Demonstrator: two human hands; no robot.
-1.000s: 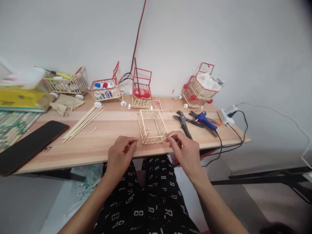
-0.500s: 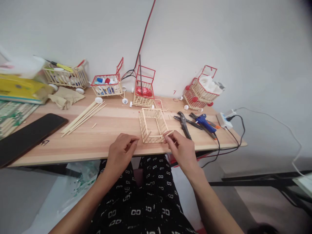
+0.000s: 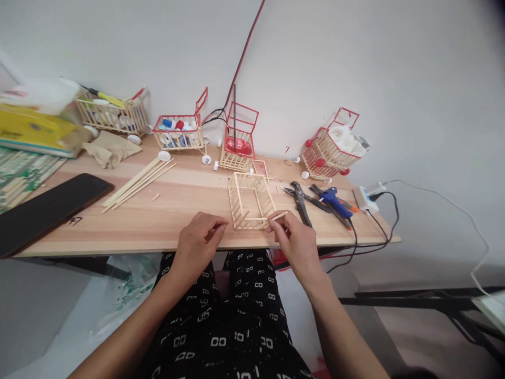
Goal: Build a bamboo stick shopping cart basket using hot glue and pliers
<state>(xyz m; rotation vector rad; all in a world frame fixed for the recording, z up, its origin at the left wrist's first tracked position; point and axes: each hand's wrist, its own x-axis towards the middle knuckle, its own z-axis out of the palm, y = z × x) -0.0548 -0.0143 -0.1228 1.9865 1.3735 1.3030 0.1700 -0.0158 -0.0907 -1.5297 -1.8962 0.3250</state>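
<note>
Head view. Tabletop [image 3: 197,195], pale wood, set against a grey wall; one person's two hands over its near edge, apart from each other.

Stick frame [image 3: 263,196]: one, open, box-shaped, pale wood with slatted sides; rests on the tabletop near the front edge, between the hands.

Right hand [image 3: 295,239]: thumb and fingers clamped on a short stick [image 3: 281,215], pale, held at a slant at the near right corner of the frame.

Left hand [image 3: 199,239]: just left of the frame, apart from it; thumb and forefinger tips close together; whether anything lies between them, cannot tell.

Left side: bundle of long sticks [image 3: 136,187], loosely fanned; small offcut [image 3: 155,197] to their right; black phone [image 3: 51,210], lying flat; crumpled brown paper [image 3: 111,149]; yellow packet [image 3: 35,129], behind green-printed wrappers [image 3: 23,176].

Rear row: four miniature stick carts, namely a cart with a yellow-handled tool [image 3: 114,121], a cart of bottle caps [image 3: 179,139], a cart with a red object and dark rod [image 3: 235,159], and a cart of white rolls [image 3: 333,158].

Right side: black-handled pliers [image 3: 300,202]; blue glue gun [image 3: 335,201], corded; white power strip [image 3: 365,200].
</note>
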